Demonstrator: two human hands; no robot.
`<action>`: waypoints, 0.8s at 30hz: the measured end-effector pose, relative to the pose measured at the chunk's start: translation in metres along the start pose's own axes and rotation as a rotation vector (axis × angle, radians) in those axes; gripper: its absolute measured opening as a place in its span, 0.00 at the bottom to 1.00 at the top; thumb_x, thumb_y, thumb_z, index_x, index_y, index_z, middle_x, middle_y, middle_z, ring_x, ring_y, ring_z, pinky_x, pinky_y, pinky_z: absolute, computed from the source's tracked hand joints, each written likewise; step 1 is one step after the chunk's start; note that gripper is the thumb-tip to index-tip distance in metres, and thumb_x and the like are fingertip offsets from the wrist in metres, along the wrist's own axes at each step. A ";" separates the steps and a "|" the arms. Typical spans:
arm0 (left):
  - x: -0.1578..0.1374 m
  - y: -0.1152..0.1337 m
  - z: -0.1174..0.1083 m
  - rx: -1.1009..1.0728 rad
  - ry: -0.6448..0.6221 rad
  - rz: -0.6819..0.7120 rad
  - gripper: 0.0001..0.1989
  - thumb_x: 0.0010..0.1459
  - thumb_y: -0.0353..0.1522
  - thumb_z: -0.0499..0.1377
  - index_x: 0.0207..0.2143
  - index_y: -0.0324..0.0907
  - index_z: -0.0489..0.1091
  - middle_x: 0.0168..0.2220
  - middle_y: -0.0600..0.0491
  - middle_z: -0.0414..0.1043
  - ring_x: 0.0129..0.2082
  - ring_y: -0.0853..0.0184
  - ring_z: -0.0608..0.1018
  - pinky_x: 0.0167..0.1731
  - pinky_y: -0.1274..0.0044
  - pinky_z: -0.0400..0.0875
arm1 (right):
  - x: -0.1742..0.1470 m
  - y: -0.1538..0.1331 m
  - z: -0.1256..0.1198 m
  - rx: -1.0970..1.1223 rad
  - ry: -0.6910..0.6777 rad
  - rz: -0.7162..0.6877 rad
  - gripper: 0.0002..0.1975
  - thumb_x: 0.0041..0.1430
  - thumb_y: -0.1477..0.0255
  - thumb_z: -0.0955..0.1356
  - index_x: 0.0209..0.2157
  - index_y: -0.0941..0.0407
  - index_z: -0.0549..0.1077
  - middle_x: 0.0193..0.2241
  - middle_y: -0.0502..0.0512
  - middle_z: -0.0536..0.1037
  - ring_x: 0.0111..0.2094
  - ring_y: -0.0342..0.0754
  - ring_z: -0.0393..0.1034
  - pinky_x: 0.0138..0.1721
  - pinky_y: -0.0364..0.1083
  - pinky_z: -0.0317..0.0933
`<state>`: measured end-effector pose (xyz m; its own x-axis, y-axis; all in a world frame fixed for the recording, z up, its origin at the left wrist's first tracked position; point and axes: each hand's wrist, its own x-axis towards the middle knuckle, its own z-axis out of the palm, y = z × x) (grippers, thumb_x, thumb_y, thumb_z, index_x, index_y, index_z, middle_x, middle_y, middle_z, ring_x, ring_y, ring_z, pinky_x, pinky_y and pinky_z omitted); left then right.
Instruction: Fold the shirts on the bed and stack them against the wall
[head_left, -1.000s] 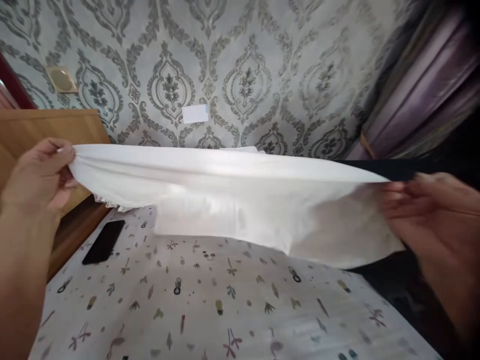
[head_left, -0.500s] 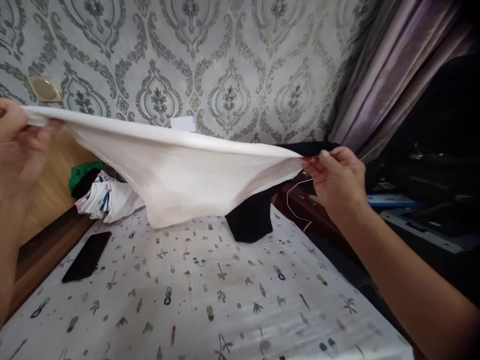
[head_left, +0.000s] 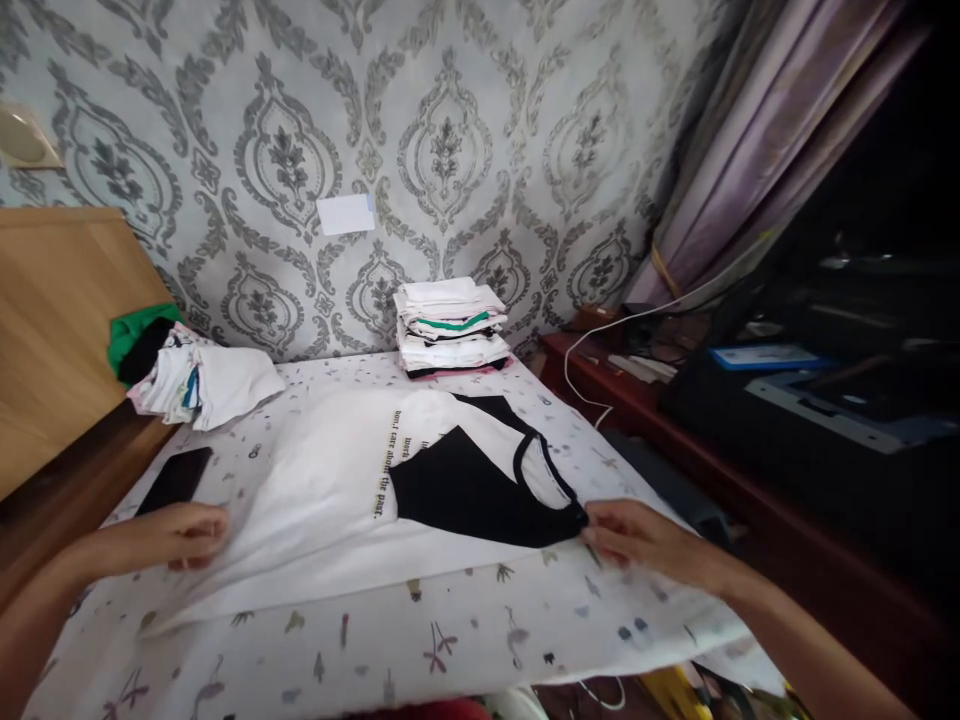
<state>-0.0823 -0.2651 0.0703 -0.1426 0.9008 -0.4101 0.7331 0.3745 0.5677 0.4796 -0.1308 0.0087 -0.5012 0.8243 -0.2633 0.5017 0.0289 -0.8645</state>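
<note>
A white T-shirt [head_left: 330, 470] with black sleeves, a black collar band and printed lettering lies spread sideways on the patterned sheet [head_left: 480, 650]. Its neck opening points right, and one black sleeve is folded in over the front. My right hand [head_left: 637, 540] pinches the shirt at the shoulder beside the collar. At the hem end on the left, my left hand [head_left: 169, 540] is closed with curled fingers on the fabric edge; its fingertips are partly hidden.
A neat stack of folded clothes [head_left: 450, 330] stands against the wall. Left of it lies a looser clothes pile [head_left: 202, 380], with a black phone [head_left: 176, 480] nearer me. Along the right runs a dark red cabinet [head_left: 600, 365] with a white cable [head_left: 574, 370].
The shirt, stretched up in the air between both hands before, now lies flat on the sheet. Both hands have come down, and the folded stack has come into view.
</note>
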 end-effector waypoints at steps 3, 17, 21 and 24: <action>0.033 0.021 0.001 0.051 -0.161 0.038 0.16 0.51 0.49 0.59 0.25 0.46 0.67 0.26 0.59 0.73 0.31 0.64 0.74 0.29 0.78 0.66 | 0.029 -0.009 -0.021 -0.234 0.261 -0.048 0.20 0.56 0.54 0.67 0.19 0.53 0.66 0.18 0.49 0.71 0.21 0.46 0.65 0.24 0.44 0.58; 0.174 0.187 0.083 -0.059 0.093 0.651 0.16 0.58 0.46 0.54 0.35 0.43 0.70 0.35 0.52 0.76 0.38 0.61 0.78 0.41 0.71 0.70 | 0.187 -0.087 0.014 -0.676 0.460 0.055 0.08 0.62 0.76 0.64 0.37 0.59 0.76 0.38 0.58 0.80 0.39 0.48 0.73 0.36 0.42 0.61; 0.194 0.176 0.087 -0.383 0.166 0.494 0.22 0.54 0.51 0.56 0.36 0.41 0.68 0.37 0.47 0.76 0.38 0.60 0.79 0.36 0.71 0.73 | 0.145 -0.097 0.079 -0.921 0.077 -0.659 0.10 0.62 0.81 0.63 0.42 0.57 0.73 0.43 0.56 0.77 0.38 0.47 0.70 0.36 0.43 0.59; 0.205 0.161 0.093 -0.388 0.187 0.433 0.24 0.52 0.53 0.57 0.35 0.41 0.68 0.37 0.47 0.76 0.37 0.60 0.78 0.32 0.72 0.72 | 0.118 -0.088 0.112 -1.049 -0.167 -0.997 0.09 0.65 0.80 0.62 0.41 0.56 0.72 0.39 0.54 0.77 0.35 0.47 0.68 0.32 0.45 0.59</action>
<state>0.0678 -0.0410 0.0115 -0.0252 0.9993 0.0285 0.4598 -0.0137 0.8879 0.2973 -0.0994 0.0055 -0.9799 0.1434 0.1384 0.1406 0.9896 -0.0301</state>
